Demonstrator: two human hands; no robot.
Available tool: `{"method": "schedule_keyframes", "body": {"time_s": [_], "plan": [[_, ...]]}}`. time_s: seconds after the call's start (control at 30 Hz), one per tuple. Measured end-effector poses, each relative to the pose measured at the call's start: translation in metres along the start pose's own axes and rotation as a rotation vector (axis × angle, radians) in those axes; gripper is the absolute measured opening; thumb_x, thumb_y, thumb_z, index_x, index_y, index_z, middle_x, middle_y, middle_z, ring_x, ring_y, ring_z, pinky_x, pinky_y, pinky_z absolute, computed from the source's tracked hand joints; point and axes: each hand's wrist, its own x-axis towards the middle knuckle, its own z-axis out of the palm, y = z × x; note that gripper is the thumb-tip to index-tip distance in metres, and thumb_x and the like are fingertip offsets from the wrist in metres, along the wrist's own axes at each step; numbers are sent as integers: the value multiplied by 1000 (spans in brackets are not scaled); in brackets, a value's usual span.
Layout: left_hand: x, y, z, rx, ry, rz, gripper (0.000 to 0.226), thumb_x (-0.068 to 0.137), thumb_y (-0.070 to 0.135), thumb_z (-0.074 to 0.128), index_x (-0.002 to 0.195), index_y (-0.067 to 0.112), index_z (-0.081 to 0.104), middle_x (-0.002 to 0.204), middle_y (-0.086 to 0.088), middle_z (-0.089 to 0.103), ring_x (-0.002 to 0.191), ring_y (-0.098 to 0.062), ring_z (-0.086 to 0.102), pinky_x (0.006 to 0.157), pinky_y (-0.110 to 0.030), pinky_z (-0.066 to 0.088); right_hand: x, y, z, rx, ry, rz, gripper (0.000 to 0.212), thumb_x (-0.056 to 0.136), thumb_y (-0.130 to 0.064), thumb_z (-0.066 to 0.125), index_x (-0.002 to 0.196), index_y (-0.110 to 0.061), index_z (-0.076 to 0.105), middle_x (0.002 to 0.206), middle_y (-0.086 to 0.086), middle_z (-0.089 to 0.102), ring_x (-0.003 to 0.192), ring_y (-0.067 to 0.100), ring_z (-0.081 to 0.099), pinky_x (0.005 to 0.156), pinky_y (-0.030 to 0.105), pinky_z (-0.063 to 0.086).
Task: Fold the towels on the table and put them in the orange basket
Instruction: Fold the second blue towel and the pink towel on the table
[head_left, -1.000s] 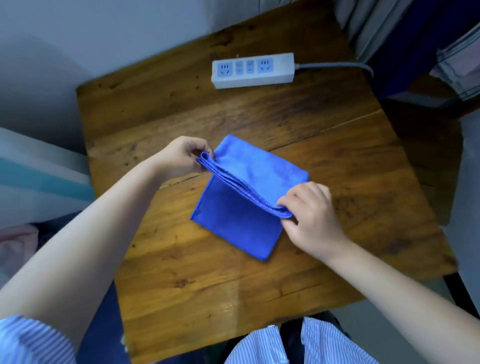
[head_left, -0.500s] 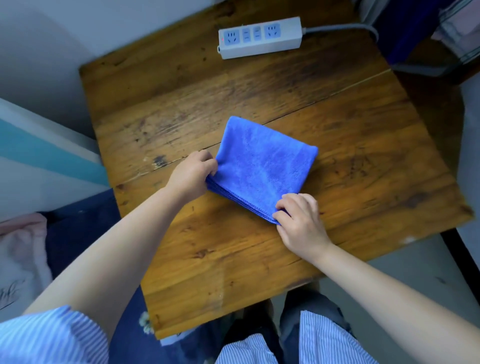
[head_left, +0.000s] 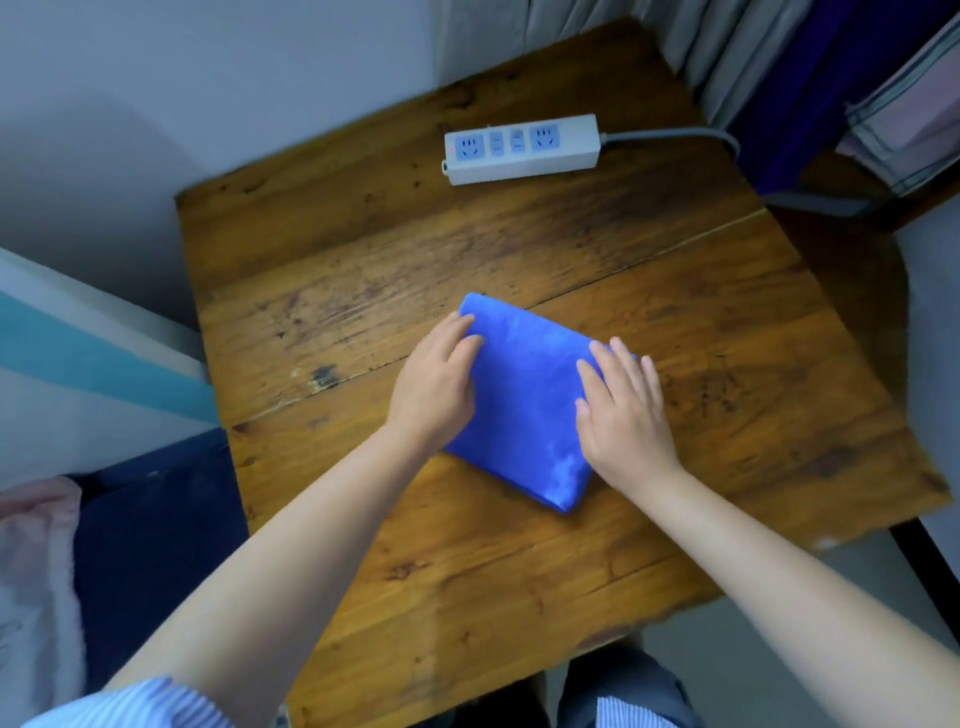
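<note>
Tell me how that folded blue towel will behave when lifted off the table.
The blue towel is soft cloth, so it will probably sag and start unfolding if lifted by one edge. It looks light. Both flat hands, left hand and right hand, suggest it needs pressing to stay folded.

A blue towel (head_left: 524, 395) is laid folded into a compact rectangle, flat at mid-table (head_left: 519, 597), skewed diagonally

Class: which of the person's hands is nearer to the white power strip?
Left. The left hand rests on the towel's left edge, below the power strip; the right hand lies lower and further right.
</note>
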Motion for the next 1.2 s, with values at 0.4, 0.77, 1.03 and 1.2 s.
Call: {"method": "schedule_keyframes", "body": {"time_s": [0.4,0.77,1.03,1.2], "plan": [[42,2,39,-75,-269,-276,88,70,57,-7,149,24,14,159,-3,2,148,-22,-1,119,-37,4,46,30,18,-167,-321,-24,62,78,-44,32,118,-7,63,125,12,63,114,32,61,87,56,47],[9,-13,30,-101,-35,-514,64,83,41,27,117,-1,61,129,-25,55,122,-43,50,101,-50,40,82,27,-30,-10,-451,-102,52,99,-33,28,145,-10,23,158,4,5,146,21,-6,117,45,-3],[-49,-14,5,-174,-348,-767,37,94,36,39,111,10,59,110,-11,59,108,-28,54,84,-34,45,167,-44,-30,-154,-547,-561,38,91,-18,47,127,-8,46,135,11,44,128,28,41,99,38,39],[-40,-1,7,-333,-308,-971,28,94,31,44,91,7,58,103,-15,64,99,-32,57,74,-35,43,189,-70,-23,-376,-729,-587,32,85,-8,46,115,-5,58,117,13,59,109,30,55,78,32,45]]}}
